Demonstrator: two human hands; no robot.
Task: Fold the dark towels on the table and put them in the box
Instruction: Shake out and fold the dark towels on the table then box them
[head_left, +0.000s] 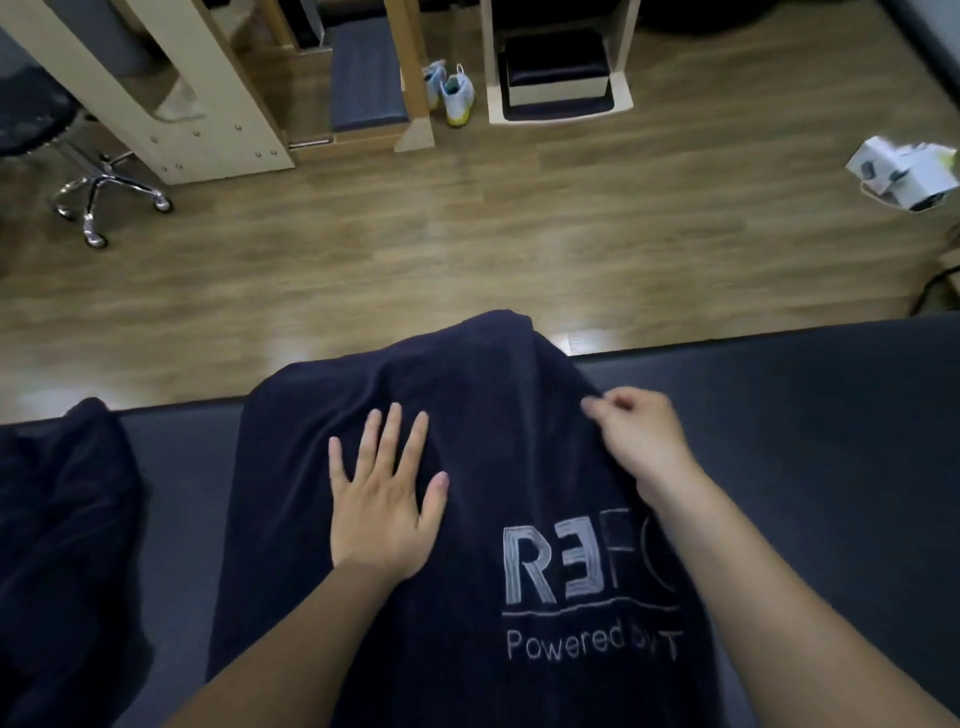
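On the head view I see the dark towel (467, 415) spread lengthwise on the tabletop (831, 441), logo at the near end, its far end humped past the far edge. The left hand (382, 499) lies flat on it, fingers (387, 436) straight and apart. The right hand (641, 441) pinches the towel's right edge, its fingers curled together on the cloth. A second dark towel (62, 519) lies crumpled at the left.

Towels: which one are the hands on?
The lettered towel at centre: left hand flat on it, right hand pinching its edge. The heaped towel at left lies untouched.
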